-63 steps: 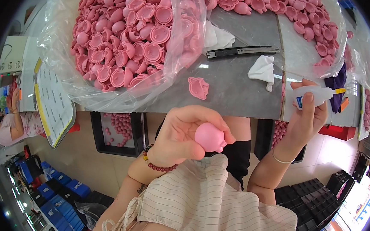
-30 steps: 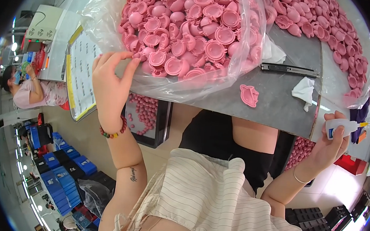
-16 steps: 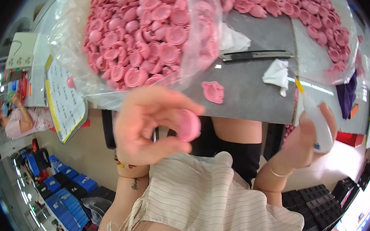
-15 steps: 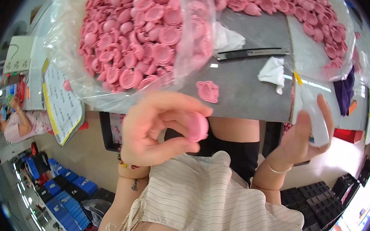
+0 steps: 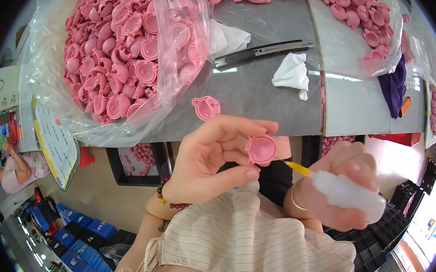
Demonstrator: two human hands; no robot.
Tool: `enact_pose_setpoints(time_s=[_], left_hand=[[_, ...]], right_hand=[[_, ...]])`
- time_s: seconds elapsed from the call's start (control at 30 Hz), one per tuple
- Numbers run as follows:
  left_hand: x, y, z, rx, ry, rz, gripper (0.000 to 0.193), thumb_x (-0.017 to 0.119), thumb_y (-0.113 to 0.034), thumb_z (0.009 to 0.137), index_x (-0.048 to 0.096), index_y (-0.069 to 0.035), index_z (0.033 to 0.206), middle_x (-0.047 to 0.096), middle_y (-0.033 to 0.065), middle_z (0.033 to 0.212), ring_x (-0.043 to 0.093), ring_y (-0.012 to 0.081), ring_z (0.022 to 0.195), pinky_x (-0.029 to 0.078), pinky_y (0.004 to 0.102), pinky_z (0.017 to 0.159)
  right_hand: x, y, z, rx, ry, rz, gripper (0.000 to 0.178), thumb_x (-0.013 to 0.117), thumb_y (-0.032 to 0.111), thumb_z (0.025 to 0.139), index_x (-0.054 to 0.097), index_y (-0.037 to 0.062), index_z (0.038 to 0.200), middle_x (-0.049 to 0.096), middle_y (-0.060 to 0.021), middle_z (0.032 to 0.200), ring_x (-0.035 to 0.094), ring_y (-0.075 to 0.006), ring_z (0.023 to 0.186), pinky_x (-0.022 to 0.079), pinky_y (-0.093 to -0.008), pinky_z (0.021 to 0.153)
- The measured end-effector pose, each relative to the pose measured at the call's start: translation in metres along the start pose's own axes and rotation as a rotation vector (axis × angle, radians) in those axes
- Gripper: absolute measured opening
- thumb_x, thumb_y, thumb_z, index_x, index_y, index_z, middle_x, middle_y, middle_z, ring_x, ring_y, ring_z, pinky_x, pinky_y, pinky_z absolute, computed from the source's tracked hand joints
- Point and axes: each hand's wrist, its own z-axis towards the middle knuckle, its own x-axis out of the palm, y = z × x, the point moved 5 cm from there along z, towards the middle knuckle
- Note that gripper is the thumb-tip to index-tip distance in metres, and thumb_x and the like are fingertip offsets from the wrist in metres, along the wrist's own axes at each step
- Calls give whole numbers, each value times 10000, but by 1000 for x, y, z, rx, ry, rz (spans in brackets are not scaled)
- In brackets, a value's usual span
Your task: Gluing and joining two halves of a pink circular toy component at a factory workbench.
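Note:
Between the thumb and fingers of my left hand [image 5: 211, 163] is a small pink plastic shell [image 5: 262, 150], its hollow side turned up into view. My right hand [image 5: 343, 187] is wrapped round a white squeeze bottle [image 5: 348, 195] with a yellow tip [image 5: 298, 168] and a thin needle. That needle points left and reaches the right rim of the shell; whether it touches cannot be made out. On the grey table edge beyond my left hand lies a flat pink piece with a cut-out outline [image 5: 206, 108].
A clear plastic bag [image 5: 44, 88] full of pink shells [image 5: 117, 53] takes up the table's left side. A black strip-shaped tool [image 5: 264, 52], white cloths [image 5: 291, 75] and a purple cloth [image 5: 392, 90] lie farther right. Below the edge stands a black tray [image 5: 120, 167]. Another person [image 5: 21, 170] sits far left.
My left hand has turned the shell so its hollow faces up. My right hand has brought the bottle down and left, tipping it from upright until its needle is at the shell. The view shifted.

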Motion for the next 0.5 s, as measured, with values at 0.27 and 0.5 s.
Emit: enact_pose_setpoints(time_s=[0.27, 0.5], left_hand=[[-2, 2, 1, 3, -25, -4, 432, 634, 21, 660, 403, 42, 1026, 482, 256, 1059, 536, 206, 929, 444, 289, 793], [-3, 3, 1, 9, -14, -10, 428, 633, 31, 657, 405, 40, 1019, 481, 258, 1058, 535, 205, 931, 440, 286, 795]], right_hand=[[18, -1, -5, -22, 183, -97, 493, 489, 421, 789, 537, -65, 718, 593, -157, 705, 419, -114, 406, 272, -208, 324], [20, 0, -4, 34, 271, -118, 478, 528, 408, 765, 527, -69, 744, 596, -143, 711, 405, -107, 408, 276, -213, 330]])
